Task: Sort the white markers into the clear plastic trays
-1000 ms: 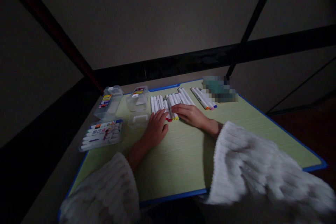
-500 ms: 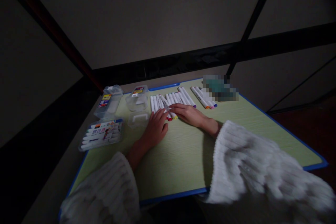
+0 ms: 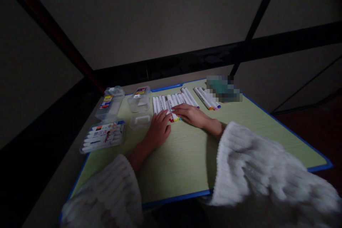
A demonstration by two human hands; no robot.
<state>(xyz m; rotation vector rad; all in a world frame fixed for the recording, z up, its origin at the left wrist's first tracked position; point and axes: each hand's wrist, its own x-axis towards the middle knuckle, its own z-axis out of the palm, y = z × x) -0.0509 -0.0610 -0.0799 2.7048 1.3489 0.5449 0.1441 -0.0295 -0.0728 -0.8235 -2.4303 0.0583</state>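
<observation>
A row of white markers (image 3: 158,104) with coloured ends lies side by side across the middle of the table. My left hand (image 3: 160,127) rests over the near ends of the row's left part, its fingers extended on the markers. From the right, my right hand (image 3: 192,115) lies low with outstretched fingers touching the middle markers. Red, yellow and teal ends peek out between the two hands. Neither hand has a marker lifted, and the fingers partly hide several of them.
A filled marker case (image 3: 104,136) lies at the left, behind it an open clear case (image 3: 110,103). A smaller clear box (image 3: 139,100) has its lid part (image 3: 140,121) in front. More markers (image 3: 207,99) and a blurred-out item (image 3: 223,89) are at the right on the blue-edged table (image 3: 184,164).
The slanted marker between my fingertips now lies more in line with the row. The middle markers sit closer together, and a teal end has come into sight. Both hands have barely moved.
</observation>
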